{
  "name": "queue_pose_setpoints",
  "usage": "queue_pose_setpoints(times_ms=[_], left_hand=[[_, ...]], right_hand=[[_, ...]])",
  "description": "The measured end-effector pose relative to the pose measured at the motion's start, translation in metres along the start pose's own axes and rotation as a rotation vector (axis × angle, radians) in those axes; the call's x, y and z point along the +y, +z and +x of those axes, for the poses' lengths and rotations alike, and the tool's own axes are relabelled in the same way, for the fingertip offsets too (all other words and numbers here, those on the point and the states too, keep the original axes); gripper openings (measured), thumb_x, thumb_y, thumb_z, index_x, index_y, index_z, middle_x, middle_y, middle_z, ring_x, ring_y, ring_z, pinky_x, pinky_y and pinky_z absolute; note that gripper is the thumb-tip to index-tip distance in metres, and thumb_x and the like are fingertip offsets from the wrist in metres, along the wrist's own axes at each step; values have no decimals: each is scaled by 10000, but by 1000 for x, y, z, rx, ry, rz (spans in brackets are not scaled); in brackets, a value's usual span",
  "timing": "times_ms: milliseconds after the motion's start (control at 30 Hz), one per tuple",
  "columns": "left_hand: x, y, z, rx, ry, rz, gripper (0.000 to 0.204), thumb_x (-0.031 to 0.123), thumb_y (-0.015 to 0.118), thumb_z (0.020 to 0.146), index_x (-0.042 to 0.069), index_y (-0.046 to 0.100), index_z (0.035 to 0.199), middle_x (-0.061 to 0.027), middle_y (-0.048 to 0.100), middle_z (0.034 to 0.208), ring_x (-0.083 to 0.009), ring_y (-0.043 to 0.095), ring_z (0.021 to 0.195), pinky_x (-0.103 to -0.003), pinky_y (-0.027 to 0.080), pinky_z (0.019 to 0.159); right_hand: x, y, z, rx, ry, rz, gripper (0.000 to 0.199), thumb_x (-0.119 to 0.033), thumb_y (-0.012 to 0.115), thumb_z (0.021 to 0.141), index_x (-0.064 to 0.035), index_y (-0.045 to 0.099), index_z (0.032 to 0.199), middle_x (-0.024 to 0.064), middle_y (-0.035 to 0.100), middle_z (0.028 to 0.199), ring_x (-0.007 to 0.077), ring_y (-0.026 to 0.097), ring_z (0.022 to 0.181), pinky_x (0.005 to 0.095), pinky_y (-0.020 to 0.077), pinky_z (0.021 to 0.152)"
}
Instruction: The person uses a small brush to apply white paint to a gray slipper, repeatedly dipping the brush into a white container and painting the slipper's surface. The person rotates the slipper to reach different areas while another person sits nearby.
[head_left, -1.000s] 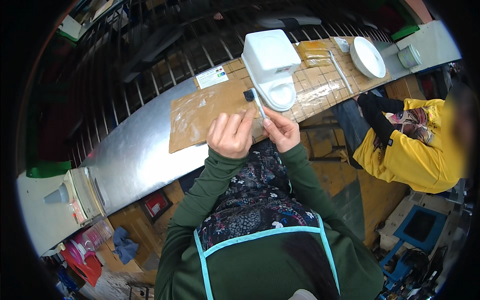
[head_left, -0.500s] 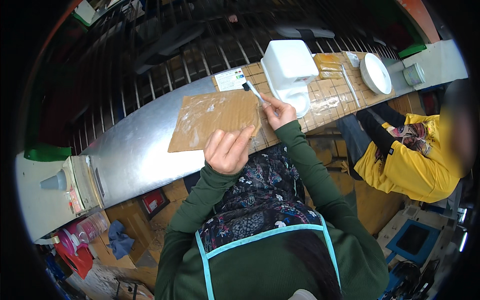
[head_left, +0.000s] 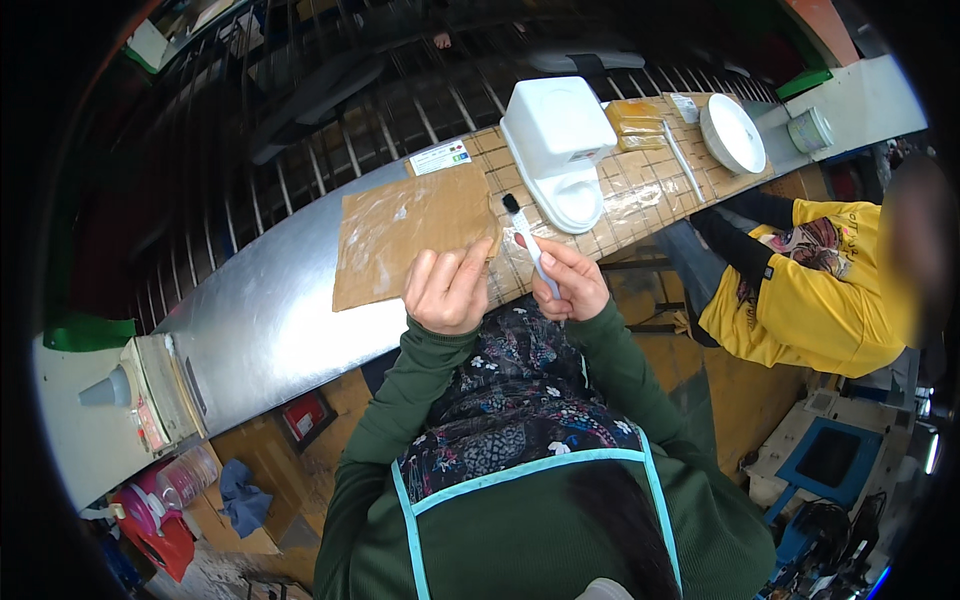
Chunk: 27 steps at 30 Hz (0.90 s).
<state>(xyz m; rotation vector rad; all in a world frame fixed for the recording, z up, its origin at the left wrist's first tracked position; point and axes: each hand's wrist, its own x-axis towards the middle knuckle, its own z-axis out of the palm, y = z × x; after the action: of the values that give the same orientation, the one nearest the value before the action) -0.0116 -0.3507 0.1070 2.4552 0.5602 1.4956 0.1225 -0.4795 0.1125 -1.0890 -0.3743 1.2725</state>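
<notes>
From the head view, the right hand [head_left: 568, 283] has its fingers closed around a small brush [head_left: 528, 243], whose dark bristle tip points up and away from them toward the white plastic container [head_left: 556, 148]. The left hand [head_left: 447, 292] is loosely curled, fingertips touching the near edge of the brown cardboard sheet [head_left: 408, 228] lying flat on the metal surface [head_left: 262, 322]. A white bowl [head_left: 732, 133] sits well to the right.

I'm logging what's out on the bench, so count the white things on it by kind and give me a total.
White tub with tray: 1
White bowl: 1
White-handled brush, held in the right hand: 1
White label card: 1
Total: 4
</notes>
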Motion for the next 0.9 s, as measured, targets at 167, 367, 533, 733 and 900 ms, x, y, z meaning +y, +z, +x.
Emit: queue_pose_setpoints(times_ms=[167, 367, 533, 733, 900], left_hand=[[-1, 0, 2, 7, 2, -15, 384, -40, 669, 554, 54, 726, 921, -7, 561, 689, -176, 478, 584, -303, 416, 523], [-1, -12, 4, 12, -51, -71, 334, -53, 721, 575, 51, 730, 892, -32, 589, 686, -193, 497, 584, -297, 420, 530], [-7, -20, 5, 58, -114, -80, 252, -21, 768, 645, 47, 733, 885, -41, 608, 682, -186, 510, 581, -290, 416, 531], [-14, -27, 2, 19, -68, -52, 281, -28, 761, 645, 49, 732, 914, -41, 599, 681, -182, 496, 577, -294, 418, 526], [0, -24, -9, -5, -25, -74, 333, -68, 724, 604, 49, 724, 915, -41, 598, 699, -193, 495, 584, -298, 418, 527]], right_hand=[[0, 1, -3, -42, 37, 174, 353, -149, 502, 978, -67, 530, 1321, 29, 541, 658, 29, 314, 423, 183, 222, 374], [24, 11, 23, 169, -465, -563, 355, -41, 557, 940, -21, 559, 1294, 103, 664, 912, 52, 564, 692, 195, 470, 590], [12, 15, 33, 196, -436, -893, 321, -8, 576, 912, -7, 607, 1231, 157, 670, 1092, 118, 622, 934, 243, 510, 796], [4, 22, 57, 239, -465, -1182, 294, -36, 579, 896, -39, 648, 1181, 174, 708, 964, 150, 667, 804, 288, 536, 707], [-1, 14, 80, 240, -341, -1189, 284, -69, 558, 916, -30, 642, 1184, 166, 714, 913, 139, 655, 753, 293, 530, 671]])
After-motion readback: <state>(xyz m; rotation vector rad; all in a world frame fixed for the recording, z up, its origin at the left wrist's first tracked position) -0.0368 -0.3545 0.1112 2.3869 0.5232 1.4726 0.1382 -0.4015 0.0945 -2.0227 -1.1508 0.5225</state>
